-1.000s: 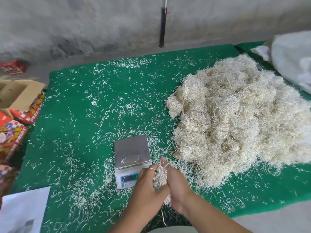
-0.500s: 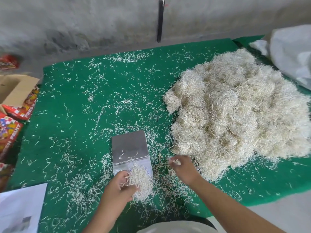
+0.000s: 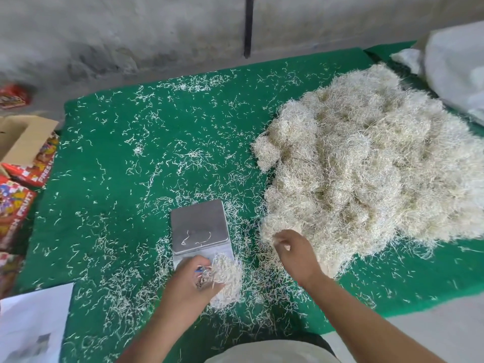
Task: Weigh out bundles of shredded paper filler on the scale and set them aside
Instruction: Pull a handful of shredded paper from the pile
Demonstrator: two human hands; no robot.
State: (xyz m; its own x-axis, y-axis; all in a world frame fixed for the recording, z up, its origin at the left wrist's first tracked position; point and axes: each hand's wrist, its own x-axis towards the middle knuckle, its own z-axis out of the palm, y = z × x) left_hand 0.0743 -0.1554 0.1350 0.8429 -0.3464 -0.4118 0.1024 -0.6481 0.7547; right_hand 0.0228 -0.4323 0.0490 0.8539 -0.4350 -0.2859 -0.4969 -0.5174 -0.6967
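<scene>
Most of what lies before you is a green felt-like mat (image 3: 131, 142) spread over the surface and sprinkled with loose pale paper strands. On its right side sits a big heap of cream-coloured shredded paper filler (image 3: 366, 174), with a white plastic sack (image 3: 455, 66) behind it at the far right corner. At the left edge you have brightly printed red cardboard fruit cartons (image 3: 15, 205), one with its brown flaps open. A small scale with a flat square steel platform (image 3: 199, 226) stands near you, left of the heap, with only a few stray strands on the platform. Your left hand (image 3: 191, 284) grips a small fluffy bundle of shredded paper (image 3: 226, 279), held just in front of the scale and hiding its display. Your right hand (image 3: 296, 252) pinches a few strands at the heap's near edge.
</scene>
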